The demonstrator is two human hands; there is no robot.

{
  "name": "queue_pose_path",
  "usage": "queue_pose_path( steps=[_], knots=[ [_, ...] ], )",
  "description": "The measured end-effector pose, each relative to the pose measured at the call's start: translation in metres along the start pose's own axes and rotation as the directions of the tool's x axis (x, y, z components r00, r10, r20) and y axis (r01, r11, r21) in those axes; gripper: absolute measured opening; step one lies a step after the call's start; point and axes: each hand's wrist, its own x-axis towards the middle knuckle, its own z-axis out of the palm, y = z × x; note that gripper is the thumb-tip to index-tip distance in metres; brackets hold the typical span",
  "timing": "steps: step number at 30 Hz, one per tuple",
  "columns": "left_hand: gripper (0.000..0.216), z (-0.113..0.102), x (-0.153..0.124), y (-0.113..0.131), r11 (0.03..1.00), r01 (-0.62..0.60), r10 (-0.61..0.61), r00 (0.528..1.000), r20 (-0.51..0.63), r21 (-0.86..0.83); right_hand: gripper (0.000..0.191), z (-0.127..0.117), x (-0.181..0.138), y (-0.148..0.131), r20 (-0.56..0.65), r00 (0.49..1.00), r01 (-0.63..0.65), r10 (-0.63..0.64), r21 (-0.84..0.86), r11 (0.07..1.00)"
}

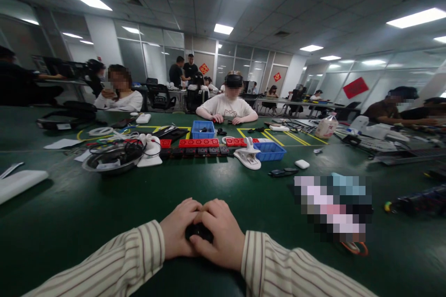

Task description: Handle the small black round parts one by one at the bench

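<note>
Close in front of me, my left hand (180,229) and my right hand (221,232) meet on the green table (132,208). Between them is a small rounded black object (199,232), glossy on top and mostly covered by fingers and palms, so its kind is hidden. Both hands curl around it from either side. The left fingertips touch the right hand at the far side, and my right thumb lies along its near edge.
Beyond my hands are a metal bowl of cables (114,163), a red and black strip (198,143), a white clip (249,155), blue bins (270,150) and a white case (302,164). A blurred-out pinkish item (331,204) lies right. Across sits a person (228,106).
</note>
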Motion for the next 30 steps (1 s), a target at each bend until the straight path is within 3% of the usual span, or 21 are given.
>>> queue_pose_path(
  steps=[7, 10, 13, 17, 20, 23, 30],
  knots=[
    [0.030, -0.001, 0.001, -0.003, 0.999, -0.030, 0.030, 0.999, 0.026, -0.021, 0.022, -0.002, 0.000, -0.004, -0.074, 0.976, 0.210, -0.206, 0.050, 0.976],
    [0.051, 0.002, 0.000, -0.004, 0.999, -0.029, 0.029, 0.999, -0.029, -0.026, 0.029, -0.005, -0.001, -0.007, -0.081, 0.971, 0.231, -0.227, 0.044, 0.972],
    [0.076, 0.005, -0.003, -0.006, 1.000, -0.007, 0.007, 0.997, -0.080, -0.004, 0.030, -0.008, -0.002, -0.007, -0.102, 0.978, 0.184, -0.181, 0.021, 0.983],
    [0.083, 0.007, -0.008, -0.007, 0.994, 0.026, -0.014, 0.994, -0.107, 0.106, 0.030, -0.007, -0.005, -0.003, -0.168, 0.985, 0.033, -0.032, 0.003, 0.999],
    [0.075, 0.006, -0.010, -0.003, 0.987, 0.056, -0.039, 0.993, -0.110, 0.152, 0.031, -0.003, -0.005, -0.001, -0.189, 0.977, -0.104, 0.098, -0.023, 0.994],
    [0.062, 0.004, -0.009, 0.004, 0.983, 0.075, -0.062, 0.995, -0.079, 0.168, 0.028, -0.001, -0.004, 0.001, -0.129, 0.978, -0.174, 0.166, -0.056, 0.983],
    [0.046, -0.001, -0.005, 0.007, 0.991, 0.091, -0.086, 0.995, -0.052, 0.101, 0.021, -0.003, -0.001, 0.002, -0.033, 0.989, -0.143, 0.143, -0.007, 0.990]
  ],
)
